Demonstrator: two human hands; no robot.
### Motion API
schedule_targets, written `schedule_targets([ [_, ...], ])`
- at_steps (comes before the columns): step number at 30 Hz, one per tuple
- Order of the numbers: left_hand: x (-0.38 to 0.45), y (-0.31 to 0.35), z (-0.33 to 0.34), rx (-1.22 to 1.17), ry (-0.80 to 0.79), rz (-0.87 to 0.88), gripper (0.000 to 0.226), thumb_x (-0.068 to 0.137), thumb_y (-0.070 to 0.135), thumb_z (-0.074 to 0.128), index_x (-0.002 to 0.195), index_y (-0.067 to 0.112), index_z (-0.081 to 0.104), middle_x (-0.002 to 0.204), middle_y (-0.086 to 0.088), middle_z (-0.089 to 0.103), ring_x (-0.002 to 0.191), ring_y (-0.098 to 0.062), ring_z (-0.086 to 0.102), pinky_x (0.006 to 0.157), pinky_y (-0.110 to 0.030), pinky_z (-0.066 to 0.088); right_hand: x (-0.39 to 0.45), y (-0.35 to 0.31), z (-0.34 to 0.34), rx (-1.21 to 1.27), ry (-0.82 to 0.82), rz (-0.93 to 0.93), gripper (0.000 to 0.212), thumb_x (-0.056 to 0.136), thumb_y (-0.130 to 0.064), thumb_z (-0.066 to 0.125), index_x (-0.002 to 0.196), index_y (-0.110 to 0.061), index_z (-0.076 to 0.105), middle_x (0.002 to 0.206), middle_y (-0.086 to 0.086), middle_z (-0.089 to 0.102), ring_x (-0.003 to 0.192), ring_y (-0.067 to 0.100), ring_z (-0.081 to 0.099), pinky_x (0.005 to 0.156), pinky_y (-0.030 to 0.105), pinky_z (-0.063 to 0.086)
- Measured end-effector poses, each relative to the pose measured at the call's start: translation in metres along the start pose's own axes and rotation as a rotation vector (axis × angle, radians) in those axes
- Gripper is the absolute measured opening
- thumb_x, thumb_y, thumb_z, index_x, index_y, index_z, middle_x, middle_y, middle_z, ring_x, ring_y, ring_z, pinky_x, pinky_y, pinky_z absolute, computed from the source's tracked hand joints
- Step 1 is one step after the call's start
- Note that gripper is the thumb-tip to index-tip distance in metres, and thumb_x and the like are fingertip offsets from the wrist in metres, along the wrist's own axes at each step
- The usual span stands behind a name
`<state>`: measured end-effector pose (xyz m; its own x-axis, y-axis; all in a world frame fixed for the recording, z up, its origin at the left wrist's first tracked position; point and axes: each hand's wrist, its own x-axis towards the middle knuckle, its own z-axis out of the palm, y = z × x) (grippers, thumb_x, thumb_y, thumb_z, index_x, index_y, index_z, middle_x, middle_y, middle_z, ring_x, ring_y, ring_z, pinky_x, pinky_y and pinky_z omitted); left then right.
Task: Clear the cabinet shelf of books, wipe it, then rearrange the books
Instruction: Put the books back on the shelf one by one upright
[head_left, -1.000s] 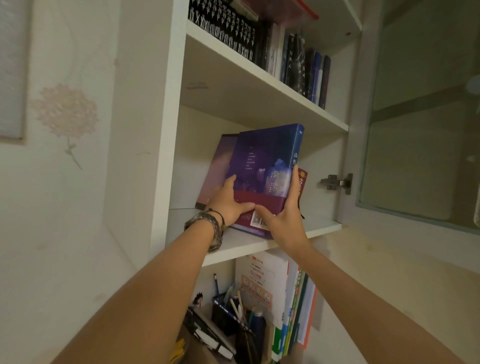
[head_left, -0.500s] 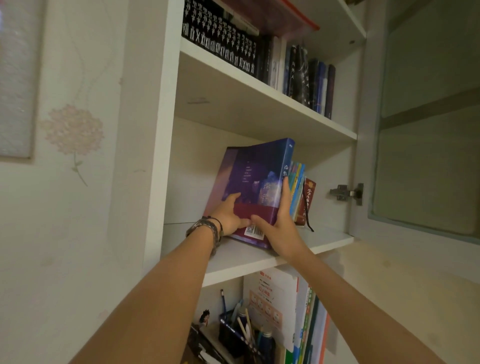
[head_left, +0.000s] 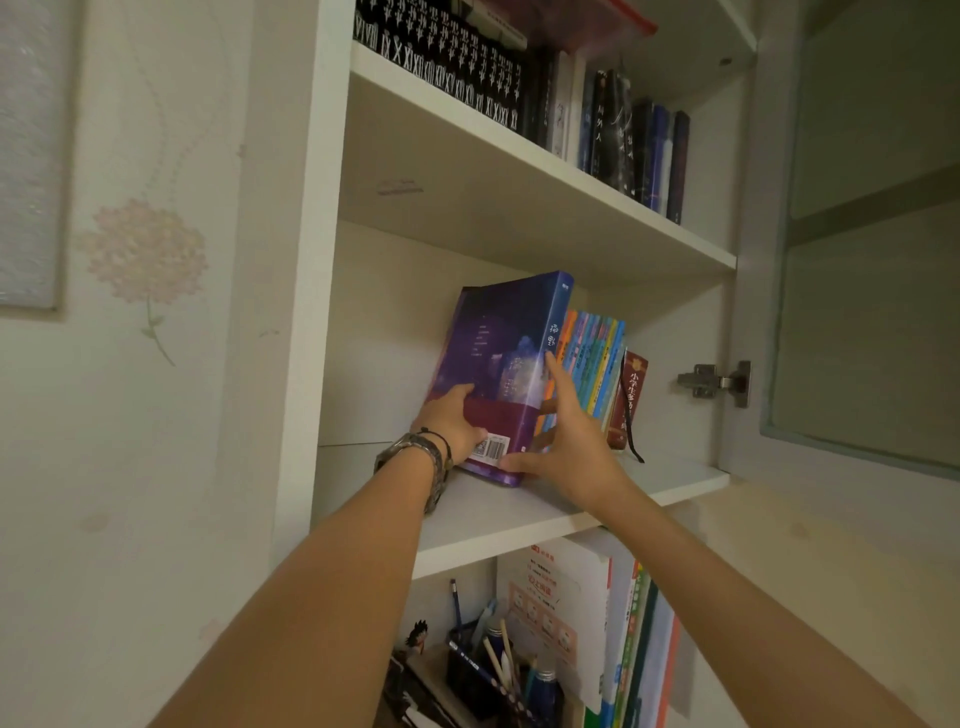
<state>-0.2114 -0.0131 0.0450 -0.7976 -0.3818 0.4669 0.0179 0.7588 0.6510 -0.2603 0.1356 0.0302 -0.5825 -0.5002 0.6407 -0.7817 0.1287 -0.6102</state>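
A thick purple-and-blue hardcover book (head_left: 498, 374) stands on the white middle shelf board (head_left: 519, 506) of the open white cabinet, tilted so that its top leans toward the slim books on its right. The person's left hand (head_left: 451, 423) lies flat on the book's dark red lower cover, fingers fairly straight and the thumb reaching up over the purple part; a dark beaded bracelet and metal watch band (head_left: 423, 460) circle that wrist. The right hand (head_left: 563, 441) is spread wide against the book's blue spine, index finger stretched up along the printed characters and the thumb under the bottom corner beside the white barcode label (head_left: 491, 448); its other fingers touch the row of slim orange, blue and green paperbacks (head_left: 595, 358) standing just right of the book. Right of those stands a small dark red book with a black ribbon marker (head_left: 629, 400), and beyond it the shelf board lies bare as far as the metal door hinge (head_left: 714, 383).

On the board above the purple book, a row of black volumes with white lettering (head_left: 457, 67) and darker spines fill the space. Below the middle shelf board stand white and green workbooks (head_left: 597, 634) and a dark pen holder (head_left: 493, 670) with pencils.
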Motion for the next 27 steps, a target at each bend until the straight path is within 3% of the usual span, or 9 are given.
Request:
schedule_targets([
  [3,-0.001,-0.001,-0.001,-0.008,-0.002,-0.023,0.063,0.091,0.015,0.060,0.146,0.021,0.031,0.137,-0.006,0.050,0.123,-0.024,0.050,0.102,-0.029,0.038,0.013,0.005,0.013,-0.048,0.014,-0.039,0.119,0.067,-0.005,0.084,0.152,-0.029,0.005,0.139,0.004,0.048,0.119,0.019,0.055,0.080,0.009,0.048],
  [6,0.000,-0.001,-0.001,-0.011,0.007,-0.025,0.061,0.090,0.015,0.060,0.145,0.021,0.034,0.134,-0.006,0.054,0.119,-0.024,0.053,0.100,-0.029,0.040,0.024,0.011,0.024,-0.073,0.017,-0.060,0.117,0.065,-0.012,0.087,0.151,-0.034,0.010,0.144,-0.002,0.044,0.125,0.018,0.050,0.098,0.037,0.051],
  [8,0.000,-0.001,0.000,-0.023,0.000,-0.030,0.059,0.090,0.013,0.060,0.143,0.021,0.036,0.131,-0.005,0.056,0.116,-0.023,0.054,0.097,-0.028,0.042,0.027,0.014,0.027,-0.044,0.014,-0.065,0.117,0.064,-0.011,0.087,0.150,-0.034,0.011,0.143,-0.002,0.043,0.124,0.017,0.050,0.095,0.044,0.053],
  [12,-0.001,0.000,0.000,-0.012,0.006,-0.019,0.059,0.089,0.014,0.061,0.142,0.021,0.037,0.128,-0.005,0.058,0.114,-0.024,0.056,0.097,-0.030,0.044,0.027,0.020,0.022,-0.014,-0.016,-0.067,0.114,0.068,-0.001,0.083,0.153,-0.027,0.011,0.123,-0.008,0.050,0.095,-0.005,0.057,0.072,0.014,0.054],
  [14,-0.001,0.000,0.001,-0.002,0.005,-0.019,0.058,0.089,0.015,0.062,0.141,0.020,0.038,0.127,-0.005,0.058,0.113,-0.024,0.057,0.097,-0.031,0.045,0.028,0.023,0.022,-0.030,-0.001,-0.084,0.111,0.068,-0.001,0.083,0.152,-0.026,0.015,0.123,-0.008,0.049,0.094,-0.004,0.056,0.070,0.012,0.052],
  [19,0.000,0.001,0.002,0.031,-0.007,-0.023,0.055,0.089,0.017,0.060,0.140,0.020,0.037,0.127,-0.006,0.058,0.113,-0.026,0.056,0.100,-0.035,0.044,0.029,0.024,0.025,-0.094,0.031,-0.082,0.112,0.066,-0.009,0.086,0.152,-0.029,0.016,0.143,-0.001,0.038,0.125,0.015,0.047,0.098,0.043,0.051],
  [22,-0.002,0.002,0.003,0.040,-0.010,-0.024,0.055,0.091,0.016,0.058,0.141,0.019,0.034,0.127,-0.007,0.056,0.112,-0.027,0.056,0.099,-0.034,0.045,0.026,0.020,0.024,-0.193,0.036,-0.066,0.112,0.066,-0.015,0.086,0.152,-0.027,0.015,0.144,0.002,0.035,0.130,0.020,0.042,0.107,0.046,0.042],
  [24,-0.002,0.002,0.003,0.059,-0.003,-0.029,0.058,0.091,0.018,0.058,0.142,0.020,0.032,0.126,-0.009,0.057,0.111,-0.029,0.057,0.099,-0.039,0.045,0.021,0.014,0.023,-0.272,0.041,-0.054,0.103,0.069,-0.019,0.085,0.150,-0.023,0.021,0.142,0.004,0.038,0.128,0.021,0.044,0.108,0.042,0.042],
  [27,-0.002,0.002,0.005,0.119,0.007,-0.027,0.058,0.092,0.019,0.058,0.143,0.020,0.030,0.126,-0.012,0.058,0.110,-0.030,0.058,0.098,-0.041,0.046,0.004,0.004,0.016,-0.425,0.067,-0.060,0.065,0.080,-0.025,0.076,0.135,-0.017,0.044,0.127,0.005,0.051,0.114,0.020,0.052,0.097,0.035,0.047],
])
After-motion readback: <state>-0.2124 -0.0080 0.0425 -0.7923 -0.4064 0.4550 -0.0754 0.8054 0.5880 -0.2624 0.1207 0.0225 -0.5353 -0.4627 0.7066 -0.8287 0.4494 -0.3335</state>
